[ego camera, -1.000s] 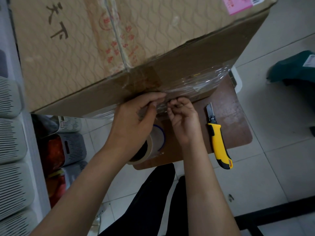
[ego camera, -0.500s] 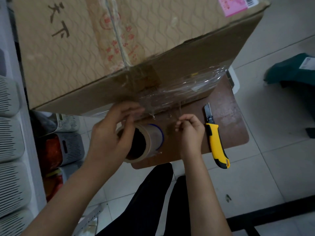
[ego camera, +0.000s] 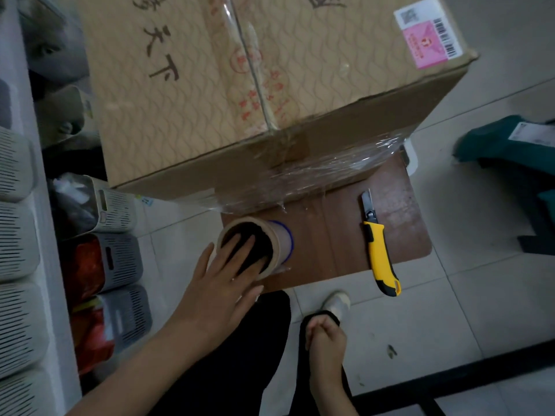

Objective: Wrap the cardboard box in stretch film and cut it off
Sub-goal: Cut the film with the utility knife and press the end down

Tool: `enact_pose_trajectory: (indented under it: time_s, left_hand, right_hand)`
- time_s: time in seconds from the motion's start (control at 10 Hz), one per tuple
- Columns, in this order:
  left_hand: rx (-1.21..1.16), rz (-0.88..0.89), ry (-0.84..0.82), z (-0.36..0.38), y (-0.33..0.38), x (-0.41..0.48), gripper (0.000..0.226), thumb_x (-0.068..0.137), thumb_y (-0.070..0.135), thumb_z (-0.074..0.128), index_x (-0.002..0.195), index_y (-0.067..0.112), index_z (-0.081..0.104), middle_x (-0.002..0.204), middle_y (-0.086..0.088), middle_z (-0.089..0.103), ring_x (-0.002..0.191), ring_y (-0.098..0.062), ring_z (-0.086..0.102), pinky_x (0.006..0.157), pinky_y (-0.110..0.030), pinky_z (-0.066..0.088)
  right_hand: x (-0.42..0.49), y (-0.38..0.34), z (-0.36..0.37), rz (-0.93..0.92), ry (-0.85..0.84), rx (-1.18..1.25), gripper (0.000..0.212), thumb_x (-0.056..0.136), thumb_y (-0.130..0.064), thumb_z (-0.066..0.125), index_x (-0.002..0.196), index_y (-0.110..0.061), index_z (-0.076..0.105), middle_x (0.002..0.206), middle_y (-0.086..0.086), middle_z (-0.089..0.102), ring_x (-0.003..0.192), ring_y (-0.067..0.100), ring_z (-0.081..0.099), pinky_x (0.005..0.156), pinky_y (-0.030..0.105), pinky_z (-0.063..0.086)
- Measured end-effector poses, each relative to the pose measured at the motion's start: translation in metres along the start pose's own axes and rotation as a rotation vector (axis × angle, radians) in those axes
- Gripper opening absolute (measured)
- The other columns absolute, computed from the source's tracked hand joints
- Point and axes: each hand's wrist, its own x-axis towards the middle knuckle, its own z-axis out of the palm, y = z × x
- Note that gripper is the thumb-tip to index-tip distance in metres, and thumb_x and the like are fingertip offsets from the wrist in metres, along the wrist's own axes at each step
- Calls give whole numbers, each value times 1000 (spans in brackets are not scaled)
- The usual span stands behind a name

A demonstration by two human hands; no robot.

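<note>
Fingers of the left hand [ego camera: 222, 283] reach flat and spread into the film roll [ego camera: 255, 247], gripping nothing, likely to steady it just below the cardboard box [ego camera: 255, 94]. Right of the roll, the right hand [ego camera: 326, 340] is fisted, apparently empty; farther right lies the knife [ego camera: 380, 250].

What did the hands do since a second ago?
Both hands let go of the film at the box edge. The left hand dropped onto the open end of the film roll; the right hand pulled back, loosely curled. The knife stayed put.
</note>
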Motion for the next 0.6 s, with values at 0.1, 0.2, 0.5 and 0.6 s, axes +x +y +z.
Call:
enact_pose_trajectory:
  time_s: [0.1, 0.2, 0.5, 0.6]
  left_hand:
    - [36, -16, -95, 0, 0, 1, 50, 91, 36, 33, 131, 16, 54, 139, -10, 51, 132, -31, 41, 104, -56, 31]
    - [117, 34, -187, -9, 0, 2, 52, 94, 36, 32, 142, 16, 38, 148, -12, 39, 139, -33, 28, 109, -57, 22]
    - [150, 426, -276, -66, -41, -23, 56, 99, 37, 27, 149, 18, 10, 160, -7, 1, 145, -23, -6, 113, -47, -3]
    - [211, 514, -284, -106, -70, -46, 57, 90, 40, 49, 141, 19, 38, 152, -10, 31, 140, -25, 27, 110, -46, 25]
  right_hand:
    - [-8, 8, -7, -28, 21, -42, 39, 80, 21, 33, 54, -6, 46, 44, 1, 37, 45, 15, 30, 45, 22, 25]
    - [-19, 9, -11, -24, 122, -34, 41, 81, 21, 34, 54, -6, 47, 43, 2, 39, 42, 13, 33, 40, 17, 26]
    - [-95, 8, 24, -14, 323, 145, 49, 85, 27, 30, 57, -7, 51, 53, 8, 47, 47, 17, 37, 30, 13, 28]
    - [-137, 12, 40, 28, 367, 248, 48, 87, 26, 29, 55, -4, 49, 55, 9, 49, 42, 21, 41, 29, 11, 30]
